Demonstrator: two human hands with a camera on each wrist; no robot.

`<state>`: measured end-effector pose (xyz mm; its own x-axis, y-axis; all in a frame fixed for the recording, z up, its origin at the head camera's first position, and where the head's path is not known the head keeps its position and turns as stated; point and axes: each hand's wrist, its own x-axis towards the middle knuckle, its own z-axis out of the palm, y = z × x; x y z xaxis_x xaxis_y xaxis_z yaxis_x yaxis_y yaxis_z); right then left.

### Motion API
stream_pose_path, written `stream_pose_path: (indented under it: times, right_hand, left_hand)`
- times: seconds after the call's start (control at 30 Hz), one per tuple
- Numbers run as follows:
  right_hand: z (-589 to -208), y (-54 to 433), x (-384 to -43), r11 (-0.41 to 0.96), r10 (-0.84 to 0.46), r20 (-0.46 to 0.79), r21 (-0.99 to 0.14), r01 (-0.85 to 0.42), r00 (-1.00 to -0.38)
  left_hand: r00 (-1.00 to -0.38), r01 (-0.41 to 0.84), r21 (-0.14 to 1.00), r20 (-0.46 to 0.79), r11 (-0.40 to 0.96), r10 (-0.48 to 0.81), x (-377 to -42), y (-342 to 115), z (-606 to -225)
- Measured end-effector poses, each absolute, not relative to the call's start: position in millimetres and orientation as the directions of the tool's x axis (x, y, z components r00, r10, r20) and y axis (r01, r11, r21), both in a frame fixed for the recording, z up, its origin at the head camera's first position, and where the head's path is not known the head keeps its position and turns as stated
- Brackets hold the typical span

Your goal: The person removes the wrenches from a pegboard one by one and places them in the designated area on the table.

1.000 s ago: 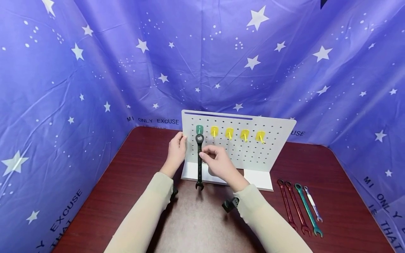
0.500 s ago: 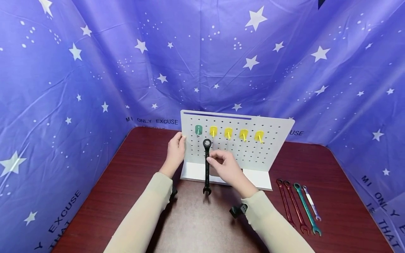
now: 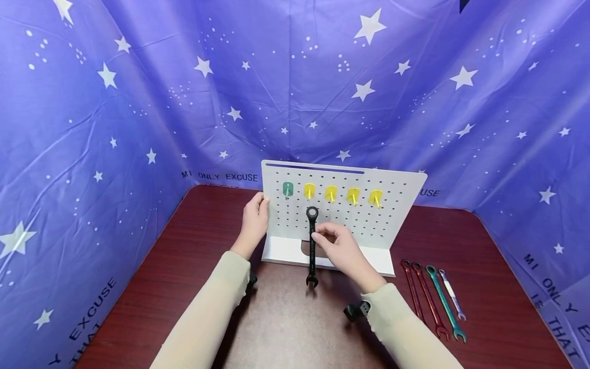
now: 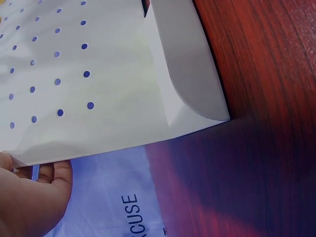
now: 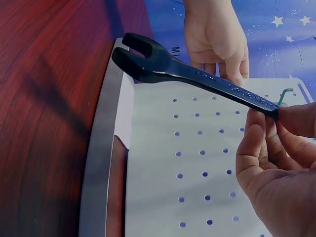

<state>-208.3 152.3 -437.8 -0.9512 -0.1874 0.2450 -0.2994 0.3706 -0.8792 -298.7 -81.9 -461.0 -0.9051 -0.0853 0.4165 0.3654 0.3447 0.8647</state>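
Note:
My right hand (image 3: 341,251) pinches a black combination wrench (image 3: 312,248) by its shaft, between thumb and fingers. The wrench hangs upright in front of the white pegboard (image 3: 281,220), ring end up and open end down. In the right wrist view the wrench's open jaw (image 5: 143,59) shows large, and the right thumb and fingers (image 5: 254,143) meet at the shaft. My left hand (image 3: 255,218) grips the pegboard's left edge, thumb on the front and fingers behind, as the left wrist view shows at its lower left. A green hook (image 3: 288,189) sits at the board's upper left.
Several yellow hooks (image 3: 331,193) line up right of the green one. On the table (image 3: 184,287) at right lie two red wrenches (image 3: 428,297), a green wrench (image 3: 444,302) and a smaller silver wrench (image 3: 452,294). A blue starry curtain (image 3: 295,102) surrounds the table.
My right hand has carried the black wrench rightward and slightly down, away from in front of the green hook. My left hand stays on the board's edge.

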Motion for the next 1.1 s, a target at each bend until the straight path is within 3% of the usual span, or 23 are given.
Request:
stream_pose_path:
  times: [0.7,1.1]
  right_hand:
    - [-443,174,-201,0.346,-0.154,0.274,-0.885,-0.311,-0.949]
    - [-417,179,-177,0.345,-0.153,0.287,-0.882,-0.323,-0.946]
  left_hand:
    - [-0.904,0.377,0.863,0.421,0.336,-0.069,-299,-84,-460]
    - [-0.911,0.361,0.872,0.406,0.329,-0.075,-299,-84,-461]
